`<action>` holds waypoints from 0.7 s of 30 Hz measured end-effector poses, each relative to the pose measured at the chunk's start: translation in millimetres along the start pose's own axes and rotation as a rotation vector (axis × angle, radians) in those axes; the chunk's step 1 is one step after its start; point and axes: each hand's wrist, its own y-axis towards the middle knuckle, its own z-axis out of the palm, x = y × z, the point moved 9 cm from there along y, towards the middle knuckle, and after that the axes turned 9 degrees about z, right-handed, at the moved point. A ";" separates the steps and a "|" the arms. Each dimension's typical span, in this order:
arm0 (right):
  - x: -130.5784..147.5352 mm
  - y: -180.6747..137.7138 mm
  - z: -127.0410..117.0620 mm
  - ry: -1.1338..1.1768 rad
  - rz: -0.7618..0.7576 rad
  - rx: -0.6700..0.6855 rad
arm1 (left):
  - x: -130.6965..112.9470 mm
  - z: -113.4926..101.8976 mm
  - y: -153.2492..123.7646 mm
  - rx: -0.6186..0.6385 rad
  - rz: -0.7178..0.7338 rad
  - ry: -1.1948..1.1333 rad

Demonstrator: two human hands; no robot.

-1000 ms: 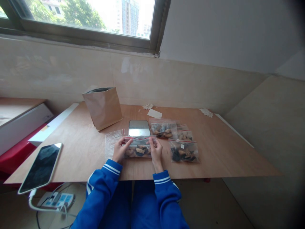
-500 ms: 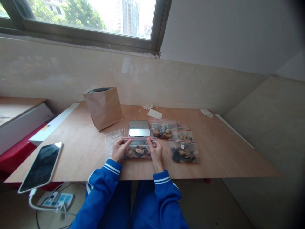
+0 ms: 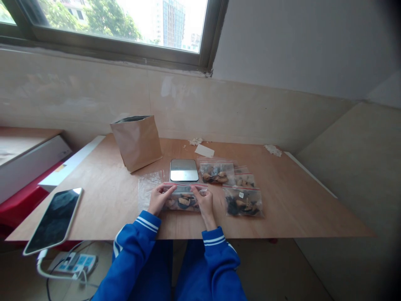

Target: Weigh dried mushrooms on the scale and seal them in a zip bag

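A clear zip bag (image 3: 184,202) with a red seal line, holding dark and tan dried pieces, lies in front of me near the table's front edge. My left hand (image 3: 159,198) pinches its top edge on the left side. On the right, my right hand (image 3: 203,201) pinches the same edge, thumb on top. Just beyond the bag sits a small scale (image 3: 184,170) with a bare silver plate. Empty-looking clear bags (image 3: 147,188) lie flat beside my left hand. To the right of my right hand is another filled zip bag (image 3: 243,202) with a small white label.
More filled zip bags (image 3: 216,172) overlap right of the scale. A brown paper bag (image 3: 138,142) stands open at back left. A tablet (image 3: 54,219) with a charging cable rests on the table's left edge. A white card (image 3: 204,150) lies behind the scale.
My right thumb has shifted slightly left along the bag's top edge. The camera view has tilted a little; the other things stay where they were.
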 end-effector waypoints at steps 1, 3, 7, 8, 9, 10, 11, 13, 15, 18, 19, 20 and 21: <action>-0.6 -0.2 2.0 0.003 0.005 0.016 | 0.4 0.5 -0.3 0.000 -0.014 -0.009; -0.6 -0.8 4.0 0.007 -0.001 0.024 | 1.6 0.9 -0.8 -0.005 -0.032 -0.027; -1.4 -2.3 2.1 -0.017 0.000 -0.014 | 0.7 0.1 -0.6 -0.010 0.002 -0.012; -1.3 -2.7 1.8 -0.021 -0.001 -0.019 | 0.2 0.1 -0.6 -0.008 0.014 -0.002; -1.0 -3.1 1.9 -0.023 -0.003 -0.018 | -0.1 0.3 -0.6 -0.004 0.021 0.009; -0.6 -3.3 2.2 -0.022 -0.007 -0.012 | -0.3 0.5 -0.7 -0.002 0.027 0.021; -0.2 -3.5 2.8 -0.019 -0.013 -0.004 | -0.5 0.6 -0.8 0.000 0.030 0.033; 0.4 -3.2 3.7 -0.008 -0.025 0.012 | -1.1 0.8 -1.0 0.001 0.035 0.053; 0.6 -2.6 4.4 0.004 -0.040 0.021 | -2.5 0.7 -1.2 -0.004 0.041 0.054; 1.0 -2.0 7.0 0.007 -0.066 0.037 | -5.5 3.8 -1.8 0.022 0.045 0.028; 2.0 -2.3 8.9 0.002 -0.080 0.049 | -6.6 6.3 -2.2 0.046 0.043 0.018; 3.6 -3.0 11.2 -0.004 -0.097 0.065 | -7.8 8.8 -2.6 0.072 0.043 0.009; 5.5 -3.9 13.7 -0.012 -0.116 0.083 | -8.8 11.0 -3.1 0.094 0.042 0.000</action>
